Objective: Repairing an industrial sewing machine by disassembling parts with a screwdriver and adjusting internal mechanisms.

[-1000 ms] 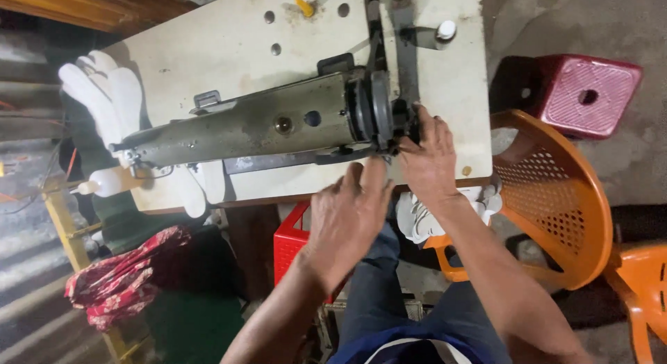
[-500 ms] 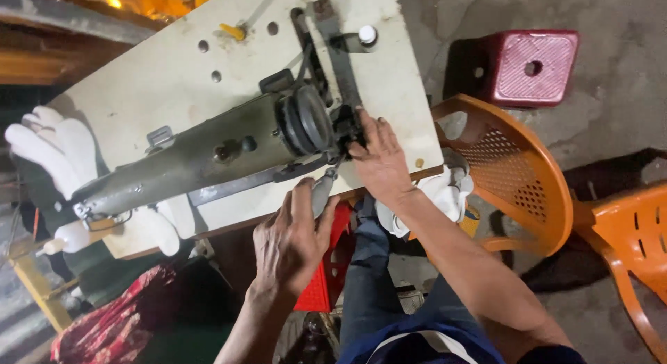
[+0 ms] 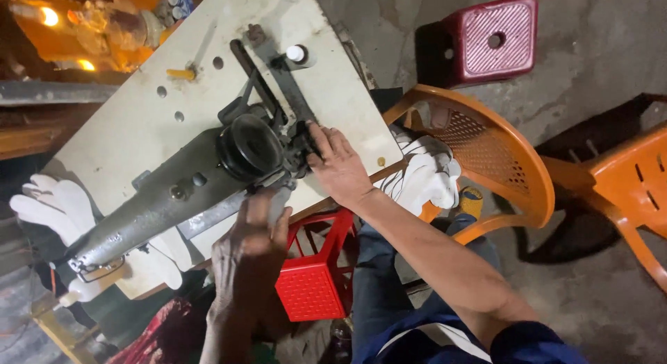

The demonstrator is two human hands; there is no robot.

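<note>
We noted the white work table [image 3: 146, 128] carrying a grey sewing machine head [image 3: 167, 204] laid on its side, its black handwheel [image 3: 249, 147] facing the edge nearest us. An orange plastic chair [image 3: 517, 169] stood just right of the table, a red stool [image 3: 313, 280] below the edge. Our right hand [image 3: 337, 162] lay flat against the parts beside the handwheel, fingers closed over them. Our left hand [image 3: 250, 249] gripped the machine's underside at the edge; what it clasped, we could not tell. White gloves [image 3: 424, 173] lay on the chair.

Red stool [image 3: 497, 39], orange chair [image 3: 486, 152], white gloves [image 3: 52, 208].
</note>
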